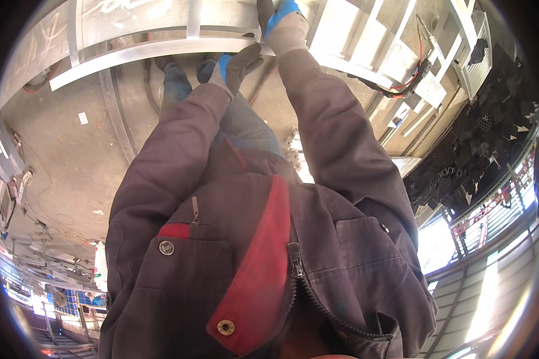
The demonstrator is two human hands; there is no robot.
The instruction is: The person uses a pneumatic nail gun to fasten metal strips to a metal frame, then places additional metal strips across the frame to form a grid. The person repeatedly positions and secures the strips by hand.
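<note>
Both my hands wear grey gloves with blue on them. My left hand (236, 69) is at the near edge of a long silver metal rail (156, 49), its fingers stretched out toward the right and overlapping the rail's edge. Whether they press on it, I cannot tell. Farther forward, my right hand (284, 25) reaches over the rail at the top of the view. Its fingertips are cut off by the picture's edge, so what it touches or holds is hidden. The rail belongs to a wide metal frame with crossbars (193, 18) and pale flat panels (129, 15).
My legs (245, 122) stand close to the frame on a concrete floor (72, 161). A metal strip (117, 113) lies on the floor to the left. Cables and a red hose (416, 69) run at the right, before a heap of dark pieces (479, 143).
</note>
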